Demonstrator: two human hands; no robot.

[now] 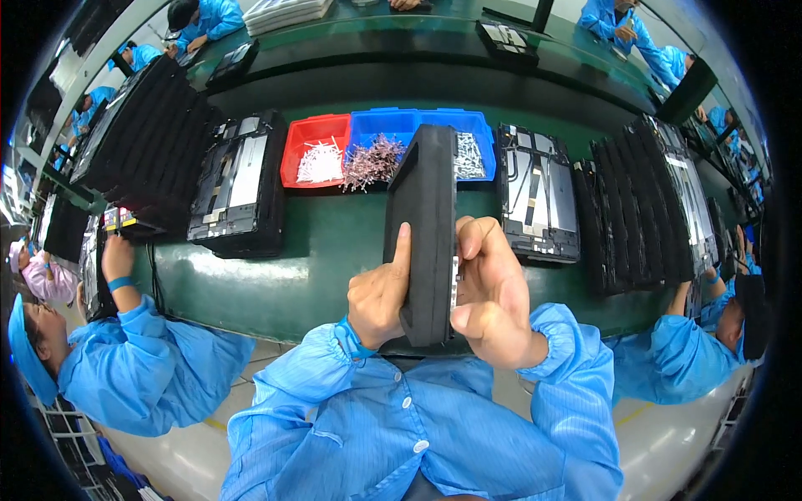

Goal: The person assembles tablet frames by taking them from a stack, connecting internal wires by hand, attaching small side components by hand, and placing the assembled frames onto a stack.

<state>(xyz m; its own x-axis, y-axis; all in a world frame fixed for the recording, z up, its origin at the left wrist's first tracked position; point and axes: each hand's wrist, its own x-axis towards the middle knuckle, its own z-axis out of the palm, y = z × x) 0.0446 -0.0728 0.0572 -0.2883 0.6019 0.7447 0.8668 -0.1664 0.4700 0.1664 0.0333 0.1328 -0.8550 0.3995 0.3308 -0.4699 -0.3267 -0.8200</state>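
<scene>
A black, foam-like tray [424, 275] stands on its edge in front of me, its dark back turned to the left. Along its right side shows a thin strip of small metallic parts. My left hand [378, 299] grips the tray's lower left side, the index finger stretched up along the back. On the other side, my right hand [494, 292] curls its thumb and fingers against the strip of parts; its contact points are partly hidden. Beyond the tray sit a red bin [292, 154] of white pieces, a blue bin [380, 121] of pinkish wires and another blue bin [491, 159] of silvery pieces.
Black trays with flat electronic assemblies form a stack at left [238, 184] and another at right [539, 192]. Taller tray piles stand farther out, a left pile [150, 150] and a right pile [643, 209]. People in blue work on both sides of the green table [326, 275].
</scene>
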